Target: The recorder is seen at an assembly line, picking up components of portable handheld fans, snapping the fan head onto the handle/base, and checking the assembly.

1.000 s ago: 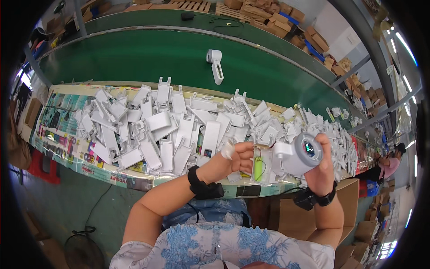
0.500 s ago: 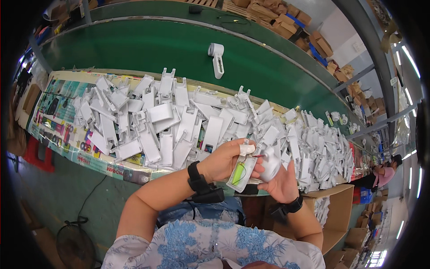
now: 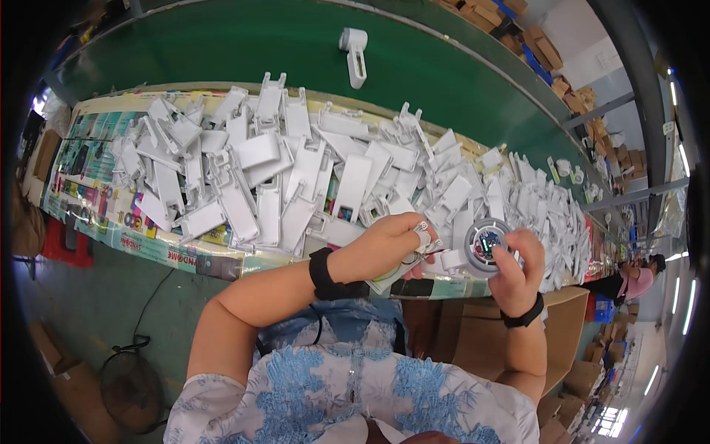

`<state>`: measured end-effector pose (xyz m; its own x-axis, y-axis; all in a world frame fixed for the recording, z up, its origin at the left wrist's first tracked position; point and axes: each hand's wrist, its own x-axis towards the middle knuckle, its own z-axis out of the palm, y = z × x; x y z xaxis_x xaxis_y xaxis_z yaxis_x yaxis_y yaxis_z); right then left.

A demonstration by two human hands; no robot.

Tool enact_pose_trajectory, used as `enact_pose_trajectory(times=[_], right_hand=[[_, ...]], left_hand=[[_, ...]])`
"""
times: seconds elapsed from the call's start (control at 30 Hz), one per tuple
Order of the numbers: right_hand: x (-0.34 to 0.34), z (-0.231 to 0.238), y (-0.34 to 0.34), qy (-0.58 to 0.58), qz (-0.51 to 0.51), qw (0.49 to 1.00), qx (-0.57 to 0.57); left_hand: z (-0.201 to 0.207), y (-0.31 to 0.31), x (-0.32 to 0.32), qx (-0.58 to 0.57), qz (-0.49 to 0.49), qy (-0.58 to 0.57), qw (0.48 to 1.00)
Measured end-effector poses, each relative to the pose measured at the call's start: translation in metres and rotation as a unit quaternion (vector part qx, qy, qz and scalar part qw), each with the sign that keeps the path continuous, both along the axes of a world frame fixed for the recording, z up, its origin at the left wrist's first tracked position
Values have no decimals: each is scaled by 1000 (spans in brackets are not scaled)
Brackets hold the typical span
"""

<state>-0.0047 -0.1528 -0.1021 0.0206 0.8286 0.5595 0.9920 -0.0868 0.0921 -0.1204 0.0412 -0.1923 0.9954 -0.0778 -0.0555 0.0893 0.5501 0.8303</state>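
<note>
Round white head (image 3: pixel 482 248) with a grey rim, held over the front edge of the worktop (image 3: pixel 89 189), its open face and circuit board (image 3: pixel 489 243) turned up toward us. We see the right hand (image 3: pixel 518 272) gripping its rim between thumb and fingers. The left hand (image 3: pixel 386 243) is curled around a pale handle shell (image 3: pixel 390 280) just beside it. Beyond the hands lies a pile of white shells (image 3: pixel 355 185). To handle this pair well, we would keep both parts close together so no wire is strained, and keep fingertips off the board. Half a second ago, we saw the head's smooth white side and the shell's green battery; now the board shows and the left hand mostly covers the shell.
</note>
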Motion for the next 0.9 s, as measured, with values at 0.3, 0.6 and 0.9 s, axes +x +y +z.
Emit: enact_pose_trajectory(times=[0.3,0.6,0.9], right_hand=[[5,1,7,-34,-12,998,-43],[-1,10,0,-35,-11,997,-72],[-16,36,7,351,16,913,-206]], left_hand=[[17,6,-5,229,-40,-12,973],[9,1,-8,267,8,-67,961],[10,-8,-11,492,95,-124,856]])
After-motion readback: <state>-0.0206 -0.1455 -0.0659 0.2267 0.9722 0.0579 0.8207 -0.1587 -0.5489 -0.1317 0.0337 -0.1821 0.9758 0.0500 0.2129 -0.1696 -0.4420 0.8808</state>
